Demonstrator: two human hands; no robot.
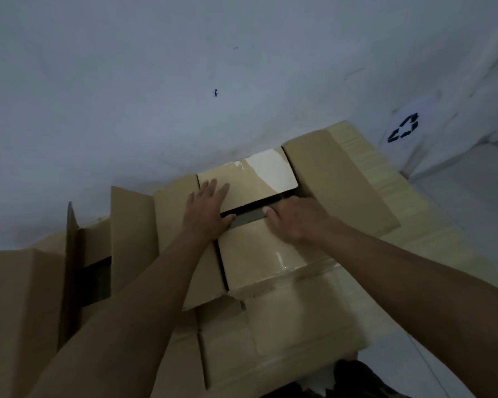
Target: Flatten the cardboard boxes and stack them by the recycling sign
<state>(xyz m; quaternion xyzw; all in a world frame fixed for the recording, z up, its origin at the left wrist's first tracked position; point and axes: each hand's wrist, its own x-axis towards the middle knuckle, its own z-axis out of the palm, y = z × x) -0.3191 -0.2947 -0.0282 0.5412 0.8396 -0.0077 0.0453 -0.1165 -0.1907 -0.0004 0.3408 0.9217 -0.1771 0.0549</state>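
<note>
A brown cardboard box (270,254) lies against the white wall with its flaps spread. My left hand (206,209) rests flat on the far flap (250,179), fingers apart, thumb at the dark gap between the flaps. My right hand (295,221) has its fingers curled over the edge of the near flap (259,254) at that gap. Flattened cardboard (385,179) lies underneath and to the right. A paper recycling sign (403,128) with black arrows hangs on the wall at the right.
Another box (92,254) stands open at the left with upright flaps. More cardboard (18,311) fills the lower left. A white tiled floor (472,211) shows on the right. Something dark (354,377) is at the bottom edge.
</note>
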